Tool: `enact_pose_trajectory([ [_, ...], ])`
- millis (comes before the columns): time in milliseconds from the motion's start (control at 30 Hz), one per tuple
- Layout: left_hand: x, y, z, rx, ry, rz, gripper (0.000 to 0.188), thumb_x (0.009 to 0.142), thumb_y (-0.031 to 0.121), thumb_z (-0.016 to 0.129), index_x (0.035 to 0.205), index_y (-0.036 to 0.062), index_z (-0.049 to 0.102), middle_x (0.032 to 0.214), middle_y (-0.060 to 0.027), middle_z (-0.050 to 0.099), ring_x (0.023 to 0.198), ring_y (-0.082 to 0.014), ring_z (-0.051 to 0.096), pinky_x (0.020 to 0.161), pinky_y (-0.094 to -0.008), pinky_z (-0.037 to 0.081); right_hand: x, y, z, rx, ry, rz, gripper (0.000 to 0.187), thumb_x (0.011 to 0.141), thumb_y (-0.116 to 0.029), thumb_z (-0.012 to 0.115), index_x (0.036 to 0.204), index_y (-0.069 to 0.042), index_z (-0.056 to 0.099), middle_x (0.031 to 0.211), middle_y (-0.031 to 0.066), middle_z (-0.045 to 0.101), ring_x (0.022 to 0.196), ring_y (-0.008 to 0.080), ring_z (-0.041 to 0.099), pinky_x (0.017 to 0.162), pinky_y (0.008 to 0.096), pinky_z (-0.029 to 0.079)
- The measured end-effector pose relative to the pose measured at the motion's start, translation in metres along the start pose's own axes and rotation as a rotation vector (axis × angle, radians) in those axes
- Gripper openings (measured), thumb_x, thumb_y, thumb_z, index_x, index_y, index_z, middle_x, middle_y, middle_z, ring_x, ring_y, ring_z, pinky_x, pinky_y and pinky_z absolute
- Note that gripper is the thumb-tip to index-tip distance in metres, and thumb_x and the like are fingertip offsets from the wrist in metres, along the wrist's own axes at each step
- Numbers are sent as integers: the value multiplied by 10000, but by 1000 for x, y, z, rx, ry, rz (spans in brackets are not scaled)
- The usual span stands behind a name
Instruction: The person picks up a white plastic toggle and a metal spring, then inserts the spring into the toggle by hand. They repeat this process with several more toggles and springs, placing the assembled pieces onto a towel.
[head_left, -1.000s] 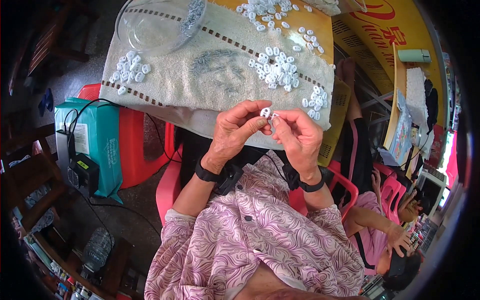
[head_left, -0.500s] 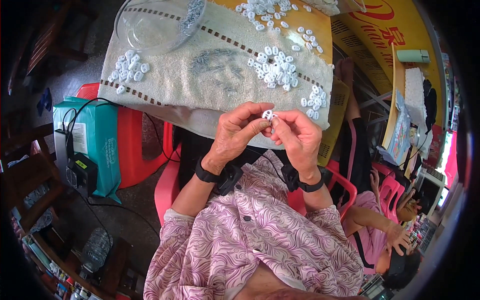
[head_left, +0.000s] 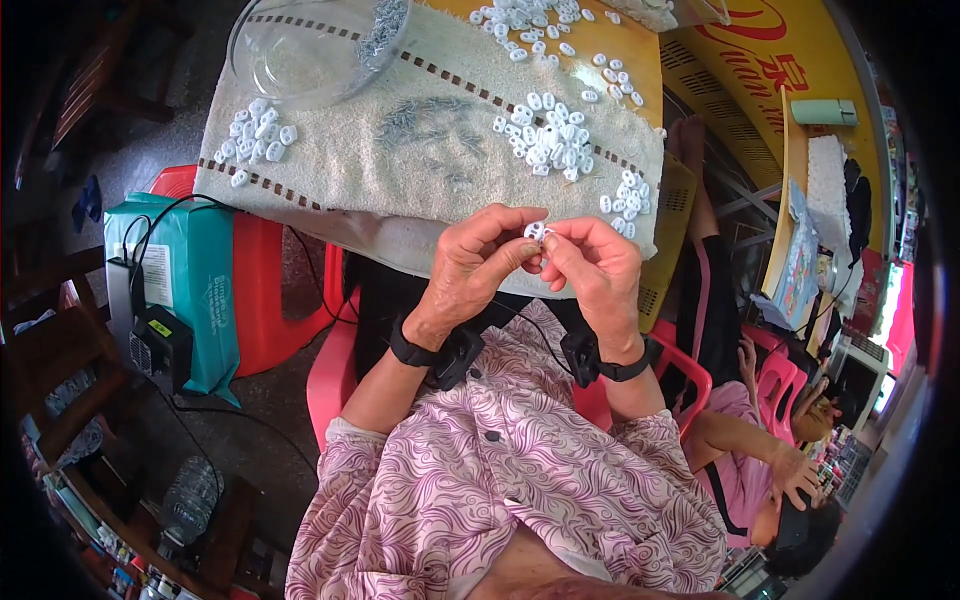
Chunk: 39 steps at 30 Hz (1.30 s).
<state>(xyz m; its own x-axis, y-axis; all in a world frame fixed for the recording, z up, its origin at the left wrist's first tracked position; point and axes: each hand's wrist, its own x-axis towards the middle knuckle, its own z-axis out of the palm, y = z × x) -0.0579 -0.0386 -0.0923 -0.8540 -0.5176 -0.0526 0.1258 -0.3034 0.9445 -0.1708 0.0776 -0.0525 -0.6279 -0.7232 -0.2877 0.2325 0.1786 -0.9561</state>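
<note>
Near the front edge of the beige towel (head_left: 340, 165), my left hand (head_left: 474, 262) pinches a small white plastic piece with holes (head_left: 534, 230) between thumb and forefinger. My right hand (head_left: 598, 265) meets it there, its thumb and forefinger closed on the same piece; whether a pin sits between them is too small to tell. Just beyond lies a heap of white two-holed oval pieces (head_left: 552, 142), with a smaller group (head_left: 627, 196) to its right. Thin grey metal pins (head_left: 430, 128) are scattered mid-towel. Another cluster of white pieces (head_left: 256, 133) lies at the left.
A clear round tub (head_left: 290, 70) holding metal pins stands at the far left of the table. More white pieces (head_left: 530, 14) spread over the bare yellow tabletop (head_left: 645, 60). A red stool (head_left: 265, 300) bears a teal package (head_left: 205, 330). Another person (head_left: 740, 440) sits at the right.
Both hands stay at nearly the same spot, still pinching the white piece. The whole view has shifted very slightly; the heaps look unchanged.
</note>
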Motion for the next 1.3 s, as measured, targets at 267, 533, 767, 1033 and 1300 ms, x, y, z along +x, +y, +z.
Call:
enact_pose_trajectory([
  [267, 0, 5, -1, 31, -1, 20, 245, 899, 2, 606, 1143, -22, 620, 887, -46, 609, 769, -101, 631, 688, -232, 532, 2, 1, 0, 26, -24, 7, 121, 894, -71, 631, 962, 28, 649, 726, 44, 653, 606, 64, 604, 501, 187, 473],
  [533, 1, 6, -4, 34, -5, 20, 247, 902, -3, 598, 1147, -28, 618, 888, -48, 611, 767, -104, 631, 690, -237, 534, 5, 3, 1, 57, -52, -24, 127, 896, -62, 636, 981, 29, 653, 754, 57, 663, 616, 79, 621, 503, 192, 487],
  [767, 2, 5, -8, -76, -38, -21, 239, 898, 2, 606, 1134, -30, 626, 881, -50, 621, 757, -103, 625, 695, -239, 529, 6, 3, -1, 60, -95, -34, 121, 900, -42, 625, 988, 32, 658, 767, 70, 667, 620, 87, 629, 494, 198, 503],
  [1033, 1, 6, -10, -51, -53, -10, 251, 895, 1, 610, 1143, -37, 625, 883, -46, 611, 776, -110, 626, 709, -244, 528, 6, 2, -3, 98, -132, -15, 130, 902, -42, 624, 999, 38, 655, 793, 91, 675, 650, 113, 651, 516, 209, 528],
  [1300, 2, 8, -7, -145, -45, -22, 263, 893, -13, 608, 1156, -31, 612, 905, -51, 639, 797, -109, 622, 729, -253, 531, 2, -3, 0, 113, -118, -26, 135, 914, -46, 608, 1009, 48, 628, 835, 107, 679, 696, 123, 662, 561, 214, 540],
])
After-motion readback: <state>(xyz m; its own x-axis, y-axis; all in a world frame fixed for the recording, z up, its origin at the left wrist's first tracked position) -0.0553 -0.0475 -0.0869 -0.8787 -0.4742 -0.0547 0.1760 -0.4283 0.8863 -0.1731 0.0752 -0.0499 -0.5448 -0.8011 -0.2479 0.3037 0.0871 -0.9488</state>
